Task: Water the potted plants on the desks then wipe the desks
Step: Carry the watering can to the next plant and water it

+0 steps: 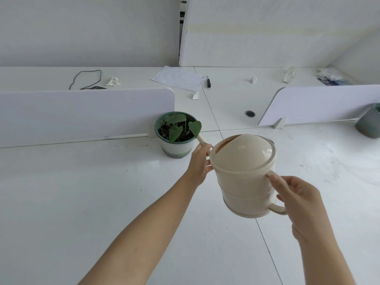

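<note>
Holding a cream plastic watering can [244, 173] in the middle-right of the frame, we curl our right hand [298, 200] round its loop handle, thumb pressed on the handle's top. Our left hand [198, 163] grips the base of the can's thin spout [201, 139], fingers wrapped round it. The can hangs above the white desk [82, 192], tilted toward the upper left. Its spout reaches the rim of a green-rimmed white pot with heart-shaped green leaves [177, 132], and the tip is hidden behind one leaf. That pot stands at the frame's centre, just beside the end of a pale lilac divider panel [82, 114]. At the right edge a grey pot [369, 122] is partly cut off. Farther up lie a white paper sheet [181, 78], a black-handled screwdriver [208, 81], a looped black cable [86, 79] and a crumpled white tissue [113, 81].
</note>
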`<state>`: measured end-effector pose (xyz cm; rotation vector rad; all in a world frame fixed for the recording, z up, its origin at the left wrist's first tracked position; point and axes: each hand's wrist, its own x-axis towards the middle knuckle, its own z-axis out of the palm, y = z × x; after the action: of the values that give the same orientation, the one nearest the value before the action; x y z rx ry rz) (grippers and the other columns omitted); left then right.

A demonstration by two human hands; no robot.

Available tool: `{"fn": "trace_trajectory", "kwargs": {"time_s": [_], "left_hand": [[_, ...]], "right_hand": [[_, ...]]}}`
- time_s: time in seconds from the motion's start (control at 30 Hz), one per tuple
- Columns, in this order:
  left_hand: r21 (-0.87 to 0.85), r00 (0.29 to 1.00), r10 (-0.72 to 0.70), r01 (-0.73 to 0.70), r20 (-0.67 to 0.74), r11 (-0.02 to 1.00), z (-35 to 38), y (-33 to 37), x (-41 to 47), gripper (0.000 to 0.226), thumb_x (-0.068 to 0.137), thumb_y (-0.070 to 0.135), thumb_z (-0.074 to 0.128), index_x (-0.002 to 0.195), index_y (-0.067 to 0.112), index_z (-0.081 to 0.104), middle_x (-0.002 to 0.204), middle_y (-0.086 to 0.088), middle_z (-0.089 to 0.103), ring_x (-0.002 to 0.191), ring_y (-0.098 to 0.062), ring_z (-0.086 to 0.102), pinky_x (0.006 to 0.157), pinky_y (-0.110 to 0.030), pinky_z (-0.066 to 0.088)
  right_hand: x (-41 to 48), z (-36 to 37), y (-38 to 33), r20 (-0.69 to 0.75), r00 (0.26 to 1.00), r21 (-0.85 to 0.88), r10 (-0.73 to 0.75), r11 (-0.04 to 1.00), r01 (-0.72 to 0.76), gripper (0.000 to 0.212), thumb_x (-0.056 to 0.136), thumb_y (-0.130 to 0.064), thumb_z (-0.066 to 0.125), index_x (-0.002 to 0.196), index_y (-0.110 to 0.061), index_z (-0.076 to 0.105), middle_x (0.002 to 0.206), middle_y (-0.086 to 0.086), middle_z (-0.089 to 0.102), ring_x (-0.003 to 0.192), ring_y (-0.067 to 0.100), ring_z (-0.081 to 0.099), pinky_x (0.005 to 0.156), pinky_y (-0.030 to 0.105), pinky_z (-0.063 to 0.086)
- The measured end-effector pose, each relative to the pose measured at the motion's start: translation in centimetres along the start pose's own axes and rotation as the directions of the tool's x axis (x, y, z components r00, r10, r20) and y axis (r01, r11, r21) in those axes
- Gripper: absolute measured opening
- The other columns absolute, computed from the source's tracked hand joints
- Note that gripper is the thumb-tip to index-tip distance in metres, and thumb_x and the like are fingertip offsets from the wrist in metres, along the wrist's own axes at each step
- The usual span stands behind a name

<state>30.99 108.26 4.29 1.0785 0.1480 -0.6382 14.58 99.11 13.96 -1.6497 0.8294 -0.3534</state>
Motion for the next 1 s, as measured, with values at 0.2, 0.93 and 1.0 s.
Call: {"fn": "trace_trajectory", "kwargs": {"time_s": [0.2,0.93,1.0], "left_hand": [[-0.001,0.999,0.013,-0.013,-0.030,1.000,-2.0,-0.3,-0.2,0.022,0.090,0.010,0.042,0.070,0.015,0.037,0.068,0.001,0.037,0.051,-0.009,0.044,0.041,-0.015,0.041],[-0.049,0.997,0.040,-0.043,-0.065,0.998,-4.8,1.6,1.2,0.014,0.087,0.013,0.048,0.074,0.019,0.048,0.068,0.002,0.044,0.061,-0.013,0.048,0.045,-0.017,0.044],[-0.013,0.998,0.031,-0.032,-0.054,0.999,-4.8,1.4,0.9,0.016,0.087,0.013,0.047,0.072,0.020,0.046,0.069,0.002,0.040,0.055,-0.011,0.048,0.044,-0.017,0.043]], "right_hand": [[-0.4,0.9,0.1,0.045,0.999,-0.029,0.004,1.000,-0.003,0.018,0.086,-0.017,0.059,0.069,-0.011,0.060,0.067,0.002,0.060,0.063,0.012,0.051,0.058,0.022,0.040],[-0.3,4.3,-1.0,0.074,0.995,-0.070,-0.067,0.995,0.072,0.021,0.085,-0.022,0.061,0.067,-0.014,0.057,0.067,0.000,0.056,0.063,0.013,0.047,0.059,0.029,0.038],[-0.3,3.9,-0.5,0.074,0.996,-0.048,-0.048,0.997,0.052,0.019,0.085,-0.021,0.060,0.068,-0.013,0.058,0.069,0.001,0.059,0.066,0.013,0.051,0.058,0.026,0.042]]}}
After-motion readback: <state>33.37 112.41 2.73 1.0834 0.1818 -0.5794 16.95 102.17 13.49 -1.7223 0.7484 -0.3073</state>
